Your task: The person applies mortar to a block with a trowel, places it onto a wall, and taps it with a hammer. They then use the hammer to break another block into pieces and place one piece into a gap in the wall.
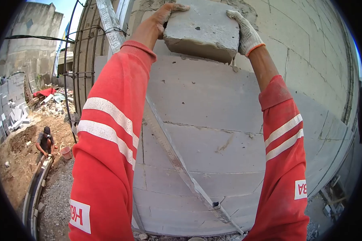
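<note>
Both my arms, in red sleeves with white stripes, reach up to a grey concrete block (203, 30) at the top of a grey block wall (205, 108). My bare left hand (163, 18) grips the block's left end. On the block's right end rests my right hand (245, 32), in a white knit glove with an orange cuff. The block sits tilted on the wall's upper course.
A long metal straightedge (177, 160) leans diagonally across the wall. A rebar column cage (82, 60) stands to the left. Down on the dirt at the left, a person (45, 141) crouches by a red bucket (66, 152) and a low curb. Rubble and stacked blocks (8, 108) lie beyond.
</note>
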Tool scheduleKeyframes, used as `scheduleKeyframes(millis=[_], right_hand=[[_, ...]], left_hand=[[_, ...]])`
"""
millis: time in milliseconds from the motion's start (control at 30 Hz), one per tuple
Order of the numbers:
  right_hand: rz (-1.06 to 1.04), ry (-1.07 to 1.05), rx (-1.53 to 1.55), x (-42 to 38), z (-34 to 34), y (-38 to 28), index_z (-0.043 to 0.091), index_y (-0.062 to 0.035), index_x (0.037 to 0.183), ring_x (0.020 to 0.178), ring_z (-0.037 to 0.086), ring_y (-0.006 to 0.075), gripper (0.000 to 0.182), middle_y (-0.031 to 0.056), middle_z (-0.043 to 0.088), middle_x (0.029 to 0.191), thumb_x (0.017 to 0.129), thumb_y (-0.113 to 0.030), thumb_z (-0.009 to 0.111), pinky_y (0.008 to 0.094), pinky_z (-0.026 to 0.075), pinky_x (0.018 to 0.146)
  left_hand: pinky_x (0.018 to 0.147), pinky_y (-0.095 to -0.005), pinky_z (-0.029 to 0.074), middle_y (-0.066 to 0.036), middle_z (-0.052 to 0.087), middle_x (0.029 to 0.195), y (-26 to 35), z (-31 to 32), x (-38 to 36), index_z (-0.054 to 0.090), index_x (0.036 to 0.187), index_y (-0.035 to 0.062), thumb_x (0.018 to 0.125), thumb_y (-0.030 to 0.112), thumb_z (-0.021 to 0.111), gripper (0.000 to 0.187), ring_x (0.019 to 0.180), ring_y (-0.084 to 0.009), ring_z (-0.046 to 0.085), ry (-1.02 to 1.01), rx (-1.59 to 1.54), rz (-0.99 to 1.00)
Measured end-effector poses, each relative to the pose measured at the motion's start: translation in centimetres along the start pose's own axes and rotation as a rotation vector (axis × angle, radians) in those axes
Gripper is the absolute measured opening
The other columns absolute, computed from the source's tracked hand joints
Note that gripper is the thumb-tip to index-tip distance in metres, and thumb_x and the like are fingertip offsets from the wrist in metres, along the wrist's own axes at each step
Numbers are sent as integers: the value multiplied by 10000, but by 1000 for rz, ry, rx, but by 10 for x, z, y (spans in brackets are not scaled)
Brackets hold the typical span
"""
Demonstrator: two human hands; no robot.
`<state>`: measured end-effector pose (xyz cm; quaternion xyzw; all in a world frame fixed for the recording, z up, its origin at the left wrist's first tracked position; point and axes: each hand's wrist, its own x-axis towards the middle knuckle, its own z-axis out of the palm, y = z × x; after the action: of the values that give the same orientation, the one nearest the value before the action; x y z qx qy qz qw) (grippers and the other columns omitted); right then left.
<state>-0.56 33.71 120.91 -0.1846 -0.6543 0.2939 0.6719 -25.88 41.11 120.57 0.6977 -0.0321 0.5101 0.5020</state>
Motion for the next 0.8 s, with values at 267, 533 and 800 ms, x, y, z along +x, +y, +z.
scheduleKeyframes(millis=[267, 533, 800], right_hand=[[-406, -155, -114, 7, 21, 21, 640, -16, 1177, 982, 650, 187, 294, 74, 676, 1094, 922, -160, 659, 297, 577, 827], [-843, 103, -1281, 0, 66, 35, 660, -20, 1128, 925, 651, 182, 239, 89, 687, 1039, 954, -170, 593, 308, 556, 773], [-15, -186, 10, 41, 94, 72, 643, -93, 1240, 1017, 658, 170, 490, 28, 696, 1149, 838, -313, 818, 339, 538, 947]], left_hand=[[946, -411, 550, -159, 686, 1157, 18, 13, -70, 643, 1211, 0, 803, 356, 749, 551, 1003, -243, 694, 230, 359, 291], [981, -385, 511, -154, 680, 1175, 44, -20, -195, 659, 1200, -5, 845, 413, 707, 551, 1030, -225, 676, 728, 891, 567], [1097, -401, 403, -202, 575, 1351, 29, -107, -241, 594, 1324, 17, 904, 419, 619, 582, 1258, -316, 550, 762, 952, 205]])
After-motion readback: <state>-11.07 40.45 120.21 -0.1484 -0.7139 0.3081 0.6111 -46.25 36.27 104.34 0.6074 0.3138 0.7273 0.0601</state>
